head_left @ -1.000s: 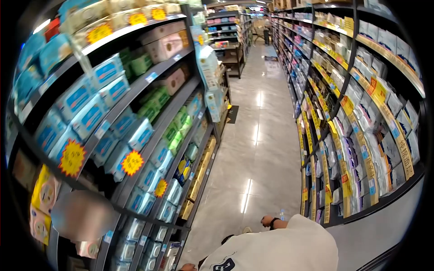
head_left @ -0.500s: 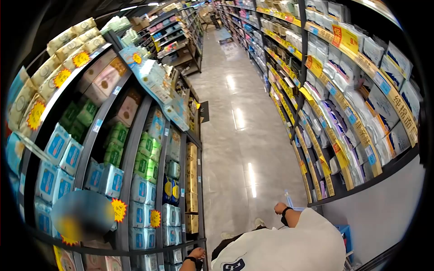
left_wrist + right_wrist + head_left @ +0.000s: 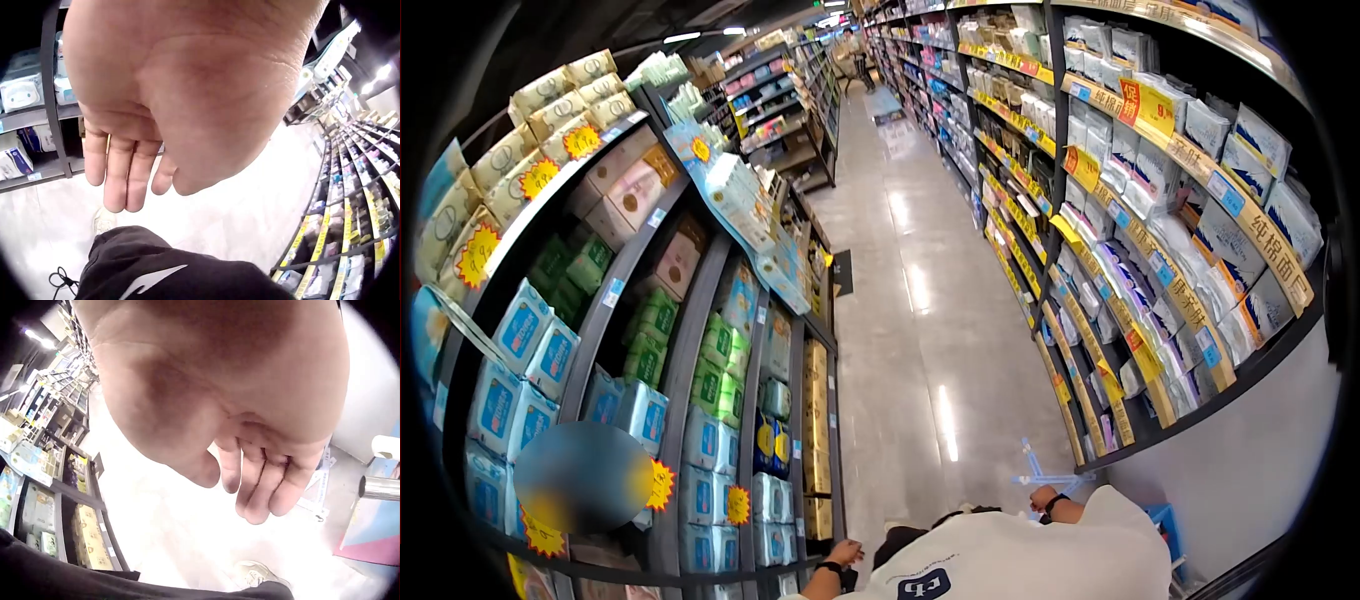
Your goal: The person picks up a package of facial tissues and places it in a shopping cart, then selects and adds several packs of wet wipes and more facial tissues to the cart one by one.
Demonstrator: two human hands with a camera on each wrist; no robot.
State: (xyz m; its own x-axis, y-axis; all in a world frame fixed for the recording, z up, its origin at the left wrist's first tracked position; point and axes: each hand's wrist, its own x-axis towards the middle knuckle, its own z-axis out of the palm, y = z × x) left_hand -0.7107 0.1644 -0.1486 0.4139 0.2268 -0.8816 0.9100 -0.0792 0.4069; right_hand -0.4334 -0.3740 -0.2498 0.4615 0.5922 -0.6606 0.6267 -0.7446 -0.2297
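Observation:
At the bottom of the head view, the left hand (image 3: 846, 552) hangs beside the lower end of the left shelving, a dark band at its wrist. The left wrist view shows that hand (image 3: 187, 94) palm on, its fingers loosely bent and nothing in them. Over the floor near the right shelf's base is the right hand (image 3: 1043, 497), also banded. Its fingers (image 3: 256, 487) droop in a loose curl in the right wrist view, holding nothing. Neither hand touches a shelf or any packet.
Left shelving carries blue packs (image 3: 524, 325), green packs (image 3: 652, 335) and golden boxes (image 3: 817, 430). The right shelf (image 3: 1160, 435) holds packets behind yellow price strips. Between them runs a shiny floor (image 3: 920, 370) with blue markings (image 3: 1040, 470). Far down the aisle is a person (image 3: 850, 50).
The head view has swung from the left shelving toward the aisle. The left hand has come further into view beside the shelf end. Both hands still hold nothing.

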